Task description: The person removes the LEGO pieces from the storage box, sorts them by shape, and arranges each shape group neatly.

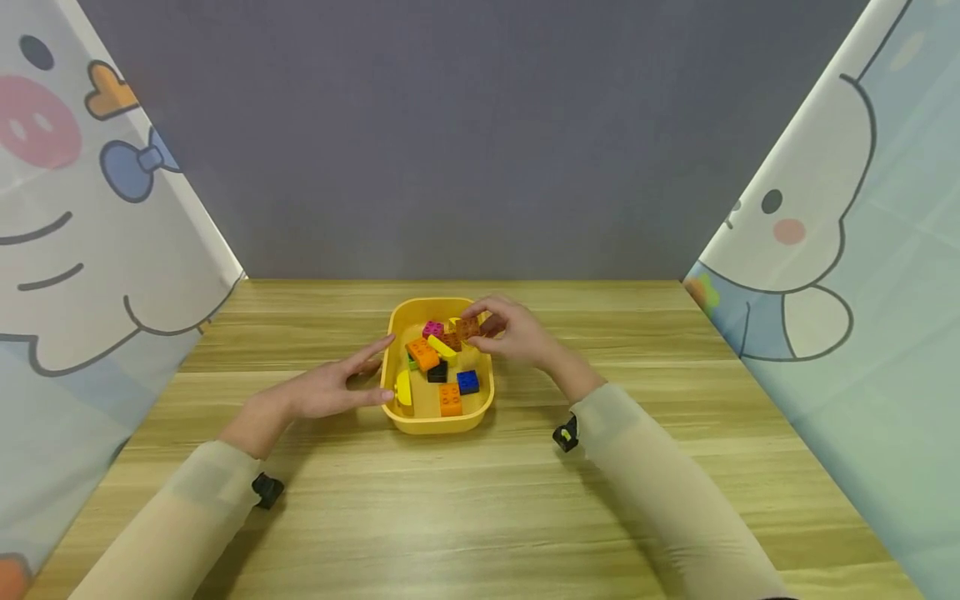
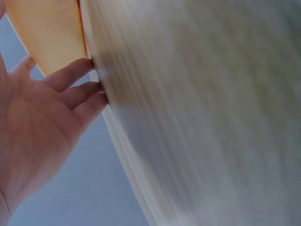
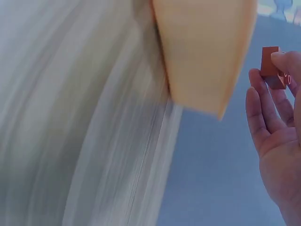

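Note:
A yellow plastic bin (image 1: pixel 438 427) on the table holds toy building bricks. My right hand (image 1: pixel 521 337) is over its back right corner, pinching a brown brick (image 1: pixel 468 327) between thumb and fingers. In the right wrist view the brown brick (image 3: pixel 269 61) shows above the palm, beside the bin wall (image 3: pixel 202 52). At the bin's left side is my left hand (image 1: pixel 322 390), thumb and fingers spread along the rim. The left wrist view has its fingertips (image 2: pixel 84 66) by the bin's outer wall (image 2: pixel 51 33), low near the tabletop.
Inside the bin lie a pink brick (image 1: pixel 432 329), orange bricks (image 1: pixel 450 400), a blue brick (image 1: pixel 467 382), a black brick (image 1: pixel 437 374) and yellow pieces (image 1: pixel 404 388). The wooden table (image 1: pixel 465 517) meets a grey panel (image 1: pixel 465 142) behind and cartoon-printed curtains (image 1: pixel 885 250) on both sides.

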`<action>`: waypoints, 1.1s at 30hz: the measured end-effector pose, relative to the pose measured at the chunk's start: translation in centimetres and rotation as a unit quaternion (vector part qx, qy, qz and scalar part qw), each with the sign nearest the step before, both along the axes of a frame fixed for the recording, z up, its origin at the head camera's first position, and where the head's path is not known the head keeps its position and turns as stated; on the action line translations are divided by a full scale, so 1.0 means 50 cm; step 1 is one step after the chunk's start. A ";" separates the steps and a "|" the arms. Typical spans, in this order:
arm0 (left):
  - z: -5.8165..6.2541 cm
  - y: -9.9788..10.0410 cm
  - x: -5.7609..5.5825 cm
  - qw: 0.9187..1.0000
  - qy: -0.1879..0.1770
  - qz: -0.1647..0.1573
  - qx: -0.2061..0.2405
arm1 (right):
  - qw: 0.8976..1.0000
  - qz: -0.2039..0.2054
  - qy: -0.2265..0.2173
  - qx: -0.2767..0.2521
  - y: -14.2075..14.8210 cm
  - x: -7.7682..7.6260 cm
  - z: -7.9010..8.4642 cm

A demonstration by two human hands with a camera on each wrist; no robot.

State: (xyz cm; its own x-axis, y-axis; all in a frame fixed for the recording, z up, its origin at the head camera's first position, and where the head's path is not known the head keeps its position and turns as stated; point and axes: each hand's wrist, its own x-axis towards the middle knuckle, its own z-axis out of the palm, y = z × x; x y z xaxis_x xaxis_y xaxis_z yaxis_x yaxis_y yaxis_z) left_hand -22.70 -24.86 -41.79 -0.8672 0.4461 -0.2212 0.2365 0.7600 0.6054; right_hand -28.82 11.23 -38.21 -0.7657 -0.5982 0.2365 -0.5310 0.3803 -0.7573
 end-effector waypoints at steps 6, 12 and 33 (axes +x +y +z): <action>0.000 -0.001 -0.001 1.000 -0.001 -0.001 -0.002 | 0.997 -0.079 -0.019 -0.004 0.075 -0.032 -0.011; -0.001 -0.003 0.002 1.000 -0.006 0.003 0.001 | 0.992 -0.097 -0.069 0.035 0.115 -0.058 -0.045; 0.000 0.001 0.001 1.000 0.001 -0.005 -0.002 | 0.979 -0.075 -0.140 0.130 0.120 -0.068 -0.087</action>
State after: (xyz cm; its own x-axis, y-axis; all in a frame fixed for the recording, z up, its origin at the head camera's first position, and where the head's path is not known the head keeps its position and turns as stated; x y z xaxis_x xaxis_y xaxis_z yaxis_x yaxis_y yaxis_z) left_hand -22.63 -24.81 -41.79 -0.8631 0.4538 -0.2217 0.2445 0.7596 0.6027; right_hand -32.22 17.22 -42.58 -0.8626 -0.4862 -0.1394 -0.2404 0.6367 -0.7327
